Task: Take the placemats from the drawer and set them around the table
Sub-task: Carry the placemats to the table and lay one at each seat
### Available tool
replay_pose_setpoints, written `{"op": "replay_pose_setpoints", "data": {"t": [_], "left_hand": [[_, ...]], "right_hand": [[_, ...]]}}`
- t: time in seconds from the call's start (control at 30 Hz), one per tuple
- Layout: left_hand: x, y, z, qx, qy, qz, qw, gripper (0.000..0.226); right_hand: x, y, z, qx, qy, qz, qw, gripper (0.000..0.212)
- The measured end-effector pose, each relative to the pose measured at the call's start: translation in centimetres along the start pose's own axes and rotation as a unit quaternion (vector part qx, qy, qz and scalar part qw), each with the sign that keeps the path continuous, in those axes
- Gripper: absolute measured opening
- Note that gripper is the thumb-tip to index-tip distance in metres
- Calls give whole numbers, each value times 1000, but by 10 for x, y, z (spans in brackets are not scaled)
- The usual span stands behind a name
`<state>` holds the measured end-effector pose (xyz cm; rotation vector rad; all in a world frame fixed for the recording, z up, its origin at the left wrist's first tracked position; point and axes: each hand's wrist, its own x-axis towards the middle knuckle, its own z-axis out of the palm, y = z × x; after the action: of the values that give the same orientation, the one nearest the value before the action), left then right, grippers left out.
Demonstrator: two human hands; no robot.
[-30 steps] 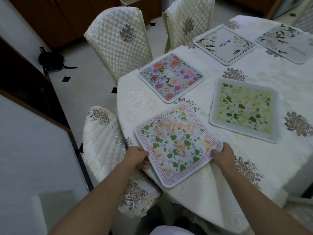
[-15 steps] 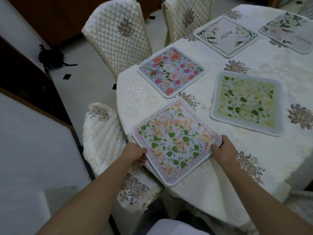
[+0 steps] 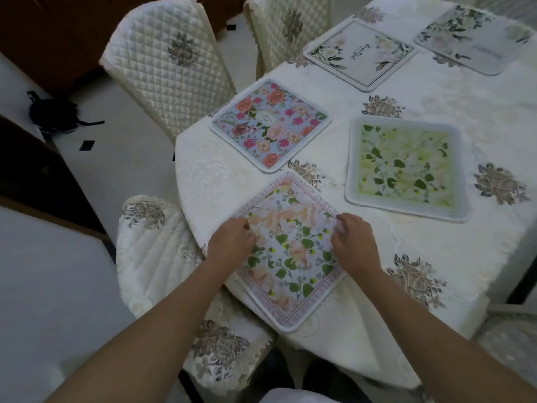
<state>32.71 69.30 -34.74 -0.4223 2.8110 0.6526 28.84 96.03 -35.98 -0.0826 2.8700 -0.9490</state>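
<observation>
head camera looks steeply down, close over table (image 3: 436, 91).

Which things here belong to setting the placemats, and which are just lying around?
Job:
near mat, under left hand and right hand
pink-flower mat
green mat
two pale mats
table

Lying about:
black bag on the floor
chairs

- A round table (image 3: 436, 91) under a cream cloth with grey-brown flower patches.
- 3 chairs with quilted cream covers: 1 (image 3: 165, 71) at upper left, 1 (image 3: 290, 27) behind, 1 (image 3: 157, 251) nearest.
- Pale floor (image 3: 122, 158) with small dark tiles.
- Dark wooden cabinets (image 3: 58, 33) at the back.
- A black bag (image 3: 53, 112) on the floor.
</observation>
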Motion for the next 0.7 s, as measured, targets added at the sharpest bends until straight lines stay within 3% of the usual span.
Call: {"op": "replay_pose_setpoints", "data": {"t": [0.13, 0.33, 0.7], "left_hand": [[29, 22, 7, 104, -41, 157, 981, 28], [80, 55, 27, 222, -92, 266, 933, 56], [95, 94, 40, 219, -118, 259, 933, 66]], "right_hand": [[13, -9, 8, -32, -62, -28, 997, 49], [23, -14, 25, -112, -115, -49, 986, 61], [21, -6, 33, -142, -115, -39, 982, 62]]}}
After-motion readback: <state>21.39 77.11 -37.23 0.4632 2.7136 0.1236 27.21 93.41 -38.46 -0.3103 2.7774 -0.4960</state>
